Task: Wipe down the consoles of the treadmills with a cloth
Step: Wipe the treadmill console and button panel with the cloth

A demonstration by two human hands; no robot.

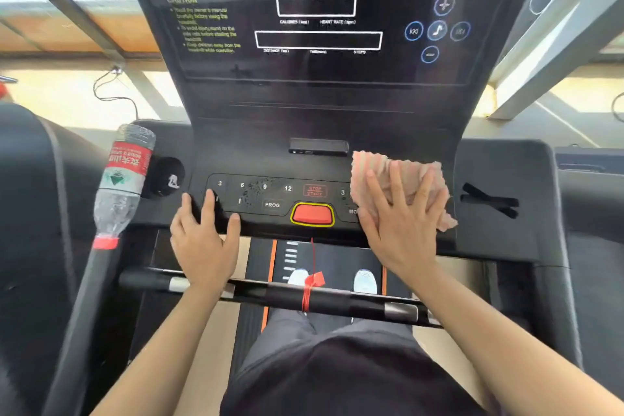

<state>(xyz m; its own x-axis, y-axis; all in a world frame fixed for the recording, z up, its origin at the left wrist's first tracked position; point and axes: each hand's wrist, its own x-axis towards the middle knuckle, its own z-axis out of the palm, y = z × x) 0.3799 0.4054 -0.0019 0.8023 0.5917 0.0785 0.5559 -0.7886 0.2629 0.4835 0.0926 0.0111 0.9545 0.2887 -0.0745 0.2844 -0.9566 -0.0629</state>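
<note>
Your cloth point(371, 167) is pale pink with faint lighter stripes. Console point(320, 132) black, lettering point(271, 205) white, caution text point(206, 29) yellow, media keys point(437, 30) ringed blue. Stop button point(312, 214) red, bordered yellow. Bottle point(118, 209) clear, label point(130, 159) red with green mark, cap point(105, 242) red. Belt point(337, 257) black, edged orange. Safety tag point(314, 280) red

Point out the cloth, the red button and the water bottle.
cloth point(374, 161): head view, bare upper left corner.
red button point(312, 214): head view, middle of its top.
water bottle point(127, 162): head view, red label.
</note>
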